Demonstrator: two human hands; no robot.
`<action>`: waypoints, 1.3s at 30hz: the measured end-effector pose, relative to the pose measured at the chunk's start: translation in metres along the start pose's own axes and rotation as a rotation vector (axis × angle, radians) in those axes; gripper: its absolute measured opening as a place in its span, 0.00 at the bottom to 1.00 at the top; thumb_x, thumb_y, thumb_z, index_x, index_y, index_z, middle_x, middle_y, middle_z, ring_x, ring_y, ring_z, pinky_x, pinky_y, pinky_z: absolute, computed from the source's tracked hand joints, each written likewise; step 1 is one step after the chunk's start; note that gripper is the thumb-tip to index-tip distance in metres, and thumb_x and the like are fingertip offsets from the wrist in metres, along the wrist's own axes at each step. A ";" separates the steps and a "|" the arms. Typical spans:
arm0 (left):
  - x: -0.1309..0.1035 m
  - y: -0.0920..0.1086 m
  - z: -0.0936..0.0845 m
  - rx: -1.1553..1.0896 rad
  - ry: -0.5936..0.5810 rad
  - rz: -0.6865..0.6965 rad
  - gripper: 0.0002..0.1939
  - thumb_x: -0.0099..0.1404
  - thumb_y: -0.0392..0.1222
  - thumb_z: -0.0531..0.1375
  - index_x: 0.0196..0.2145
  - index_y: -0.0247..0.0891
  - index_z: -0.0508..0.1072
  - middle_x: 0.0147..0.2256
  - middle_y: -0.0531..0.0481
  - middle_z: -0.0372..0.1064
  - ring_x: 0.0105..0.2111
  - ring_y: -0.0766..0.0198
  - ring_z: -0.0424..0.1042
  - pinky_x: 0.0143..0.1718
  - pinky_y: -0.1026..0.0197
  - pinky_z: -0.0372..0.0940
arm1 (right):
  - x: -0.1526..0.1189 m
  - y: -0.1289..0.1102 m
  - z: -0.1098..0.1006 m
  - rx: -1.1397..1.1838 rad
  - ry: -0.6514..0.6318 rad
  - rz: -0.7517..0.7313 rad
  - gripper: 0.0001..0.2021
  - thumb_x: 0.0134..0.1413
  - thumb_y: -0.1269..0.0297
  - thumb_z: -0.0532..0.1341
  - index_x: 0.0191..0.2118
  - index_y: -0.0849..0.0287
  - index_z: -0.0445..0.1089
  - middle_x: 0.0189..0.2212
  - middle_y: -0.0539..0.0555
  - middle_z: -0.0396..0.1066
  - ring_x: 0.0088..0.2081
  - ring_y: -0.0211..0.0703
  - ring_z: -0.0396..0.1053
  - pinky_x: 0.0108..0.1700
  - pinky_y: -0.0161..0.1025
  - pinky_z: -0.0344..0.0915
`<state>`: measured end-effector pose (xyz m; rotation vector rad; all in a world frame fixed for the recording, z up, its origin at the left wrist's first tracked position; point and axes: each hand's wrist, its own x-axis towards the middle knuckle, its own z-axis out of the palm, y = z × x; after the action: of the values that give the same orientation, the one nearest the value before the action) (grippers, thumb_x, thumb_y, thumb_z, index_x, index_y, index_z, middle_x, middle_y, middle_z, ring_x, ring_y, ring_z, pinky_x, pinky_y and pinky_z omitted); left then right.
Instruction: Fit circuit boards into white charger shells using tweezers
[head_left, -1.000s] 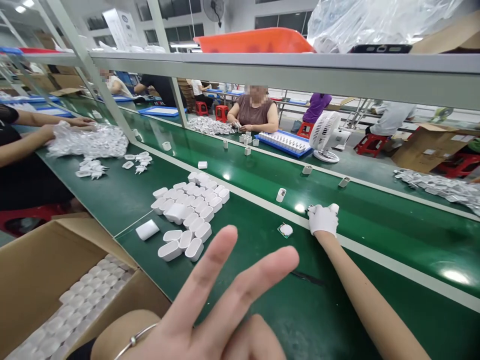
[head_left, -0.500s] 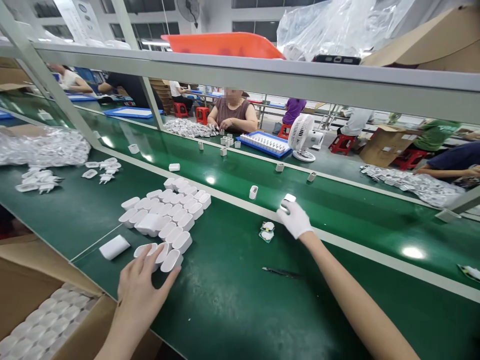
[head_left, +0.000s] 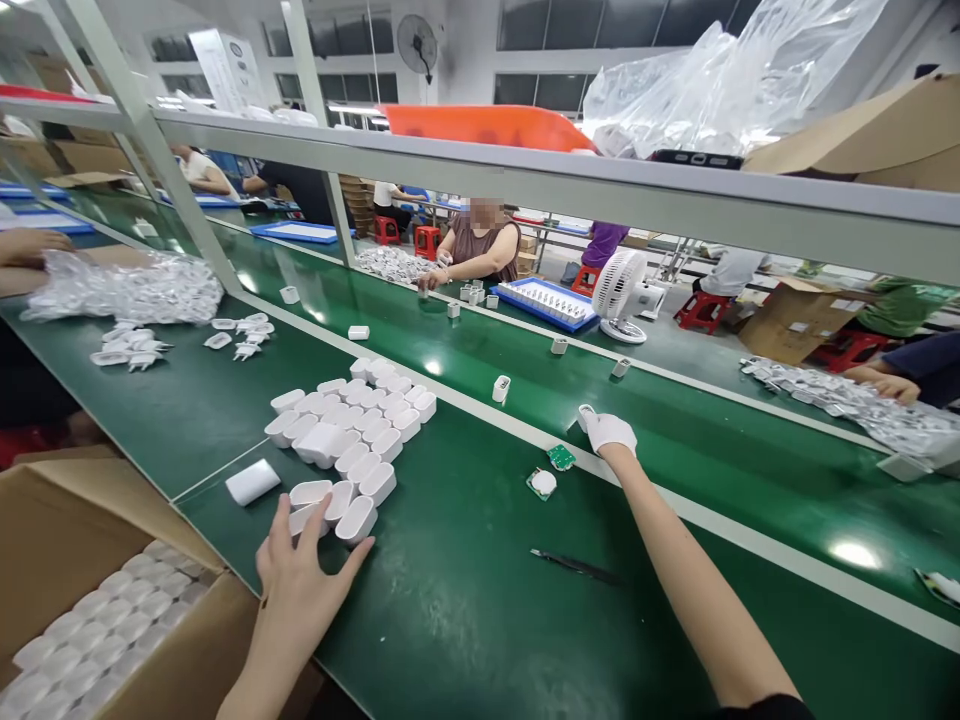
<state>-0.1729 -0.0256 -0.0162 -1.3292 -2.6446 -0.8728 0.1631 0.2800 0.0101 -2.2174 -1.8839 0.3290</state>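
The green bench [head_left: 465, 610] is stretching beneath both hands, with the belt [head_left: 712, 440] running past the right fingers and an open carton [head_left: 75, 500] standing left of the left fingers. A cluster of white cups [head_left: 349, 420] is lying ahead of the left hand [head_left: 296, 590], which was filling the foreground a second ago and is now reaching down, its fingers spreading around the nearest cups. The gloved right hand [head_left: 613, 432] is curling its fingers at a white piece [head_left: 586, 411]; whether they are pinching it, one cannot tell. Black tweezers [head_left: 577, 567] are lying between the two hands. Just left of the right fingers, two circuit boards [head_left: 543, 484] are sitting slightly apart; half a second ago they were overlapping, so each is probably becoming easier to pick up singly.
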 end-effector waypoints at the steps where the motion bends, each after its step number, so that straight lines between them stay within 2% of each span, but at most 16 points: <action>1: 0.000 0.001 0.001 -0.003 0.013 -0.004 0.34 0.57 0.58 0.56 0.57 0.39 0.61 0.63 0.38 0.32 0.59 0.35 0.44 0.52 0.37 0.53 | -0.003 0.000 -0.002 -0.014 0.017 0.022 0.30 0.58 0.46 0.45 0.39 0.66 0.74 0.37 0.68 0.71 0.41 0.59 0.68 0.40 0.49 0.62; 3: 0.000 0.004 0.003 -0.004 0.062 0.006 0.31 0.57 0.57 0.57 0.55 0.39 0.64 0.63 0.39 0.30 0.59 0.35 0.43 0.54 0.37 0.51 | -0.015 -0.001 -0.007 -0.028 0.081 0.019 0.30 0.59 0.48 0.43 0.45 0.68 0.71 0.45 0.72 0.67 0.48 0.63 0.64 0.44 0.52 0.60; 6: 0.000 0.010 0.004 -0.006 0.133 0.067 0.24 0.58 0.55 0.57 0.46 0.36 0.73 0.64 0.41 0.28 0.60 0.35 0.41 0.56 0.39 0.48 | -0.039 -0.009 -0.008 -0.017 0.141 -0.120 0.27 0.59 0.49 0.44 0.55 0.60 0.63 0.55 0.65 0.59 0.54 0.57 0.58 0.50 0.49 0.56; 8: -0.001 0.016 0.001 -0.001 0.180 0.064 0.21 0.59 0.54 0.57 0.41 0.36 0.75 0.64 0.43 0.31 0.61 0.37 0.40 0.56 0.40 0.48 | -0.055 -0.015 -0.003 -0.007 0.087 -0.232 0.24 0.53 0.47 0.52 0.51 0.54 0.67 0.51 0.59 0.65 0.50 0.52 0.63 0.47 0.43 0.59; 11: -0.004 0.026 -0.003 0.015 0.241 0.035 0.15 0.59 0.51 0.57 0.35 0.37 0.75 0.63 0.46 0.39 0.61 0.40 0.41 0.56 0.39 0.46 | -0.072 -0.022 0.007 0.004 -0.028 -0.308 0.18 0.45 0.50 0.60 0.41 0.53 0.73 0.39 0.55 0.72 0.39 0.49 0.69 0.39 0.39 0.63; 14: -0.008 0.033 -0.005 -0.015 0.265 0.072 0.11 0.58 0.48 0.59 0.31 0.38 0.74 0.62 0.49 0.45 0.59 0.42 0.44 0.55 0.40 0.47 | -0.084 -0.017 0.009 0.025 -0.036 -0.295 0.18 0.51 0.54 0.55 0.43 0.56 0.72 0.37 0.55 0.74 0.38 0.47 0.70 0.38 0.38 0.63; 17: -0.012 0.039 -0.002 -0.060 0.252 0.131 0.11 0.57 0.49 0.59 0.31 0.39 0.73 0.60 0.48 0.51 0.57 0.43 0.49 0.51 0.43 0.52 | -0.099 0.005 0.002 0.051 -0.019 -0.281 0.19 0.57 0.59 0.47 0.49 0.55 0.69 0.36 0.53 0.74 0.37 0.42 0.70 0.40 0.35 0.63; 19: -0.015 0.044 0.002 -0.064 0.205 0.198 0.10 0.56 0.49 0.59 0.31 0.40 0.73 0.57 0.47 0.57 0.54 0.43 0.53 0.49 0.43 0.53 | -0.110 0.027 -0.003 0.043 -0.026 -0.271 0.18 0.57 0.62 0.47 0.46 0.54 0.71 0.34 0.51 0.74 0.37 0.41 0.70 0.40 0.34 0.62; 22: -0.018 0.052 0.012 -0.050 0.086 0.313 0.09 0.54 0.47 0.61 0.32 0.41 0.72 0.51 0.47 0.65 0.48 0.46 0.59 0.46 0.44 0.53 | -0.127 0.062 -0.008 -0.014 0.009 -0.194 0.16 0.55 0.64 0.50 0.41 0.57 0.74 0.37 0.57 0.72 0.41 0.50 0.68 0.41 0.41 0.62; 25: -0.020 0.059 0.024 -0.053 -0.028 0.389 0.09 0.57 0.44 0.58 0.37 0.41 0.70 0.49 0.45 0.66 0.47 0.48 0.63 0.45 0.44 0.54 | -0.145 0.083 -0.009 -0.042 0.091 -0.098 0.20 0.58 0.59 0.48 0.50 0.58 0.67 0.42 0.61 0.68 0.44 0.54 0.66 0.41 0.45 0.61; 28: -0.021 0.065 0.032 -0.119 -0.122 0.472 0.13 0.62 0.43 0.54 0.45 0.41 0.67 0.52 0.43 0.61 0.47 0.50 0.64 0.44 0.47 0.59 | -0.163 0.076 -0.006 0.022 0.140 -0.127 0.24 0.59 0.51 0.47 0.57 0.54 0.59 0.44 0.59 0.65 0.44 0.50 0.66 0.42 0.44 0.61; 30: -0.023 0.073 0.034 -0.157 -0.182 0.535 0.14 0.64 0.41 0.52 0.47 0.42 0.67 0.57 0.42 0.54 0.45 0.52 0.67 0.40 0.50 0.64 | -0.171 0.062 -0.002 0.044 0.118 -0.173 0.27 0.54 0.46 0.52 0.57 0.51 0.57 0.45 0.57 0.65 0.44 0.51 0.65 0.41 0.43 0.62; 34: -0.024 0.103 0.033 -0.235 -0.277 0.659 0.10 0.64 0.37 0.51 0.39 0.40 0.71 0.61 0.44 0.42 0.41 0.56 0.69 0.32 0.57 0.68 | -0.171 0.040 0.009 0.012 0.010 -0.161 0.26 0.45 0.50 0.60 0.51 0.52 0.63 0.38 0.57 0.68 0.42 0.54 0.65 0.36 0.43 0.62; 36: -0.024 0.122 0.037 -0.281 -0.361 0.707 0.09 0.63 0.35 0.52 0.38 0.40 0.70 0.60 0.44 0.46 0.41 0.57 0.69 0.34 0.57 0.68 | -0.168 0.041 0.013 0.060 0.028 -0.146 0.22 0.45 0.54 0.60 0.48 0.53 0.65 0.37 0.56 0.69 0.42 0.53 0.66 0.38 0.45 0.62; 37: -0.024 0.131 0.041 -0.311 -0.413 0.718 0.11 0.62 0.34 0.53 0.42 0.41 0.69 0.58 0.44 0.49 0.41 0.57 0.69 0.35 0.56 0.69 | -0.167 0.044 0.015 0.105 0.052 -0.137 0.20 0.45 0.56 0.60 0.47 0.53 0.66 0.37 0.56 0.70 0.42 0.53 0.67 0.40 0.45 0.63; 39: -0.025 0.145 0.050 -0.389 -0.509 0.715 0.23 0.60 0.32 0.54 0.53 0.43 0.61 0.54 0.45 0.56 0.46 0.56 0.67 0.40 0.56 0.68 | -0.167 0.051 0.018 0.230 0.102 -0.113 0.17 0.43 0.59 0.61 0.43 0.54 0.67 0.36 0.54 0.71 0.40 0.50 0.68 0.42 0.45 0.64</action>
<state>-0.0381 0.0504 0.0011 -2.6510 -1.9974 -1.0455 0.1797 0.1069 -0.0169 -1.9345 -1.8091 0.3836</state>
